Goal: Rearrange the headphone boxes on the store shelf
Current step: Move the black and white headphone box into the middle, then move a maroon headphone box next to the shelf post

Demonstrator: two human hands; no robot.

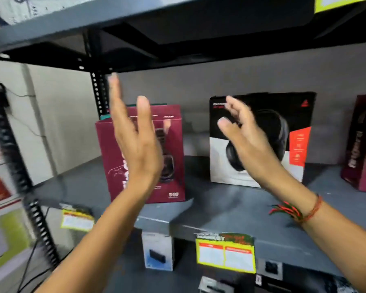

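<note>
A maroon headphone box stands upright on the grey shelf, left of centre. A black, white and orange headphone box stands upright further back to its right. A second maroon box is cut off at the right edge. My left hand is raised in front of the left maroon box, fingers spread, holding nothing. My right hand hovers in front of the black box, fingers apart and curled, with a red thread band on the wrist. A teal box edge peeks out behind the left maroon box.
A dark shelf board hangs low overhead. A black perforated upright stands behind the left box, another at the front left. Yellow price tags hang from the shelf's front edge. Small boxes sit on the shelf below.
</note>
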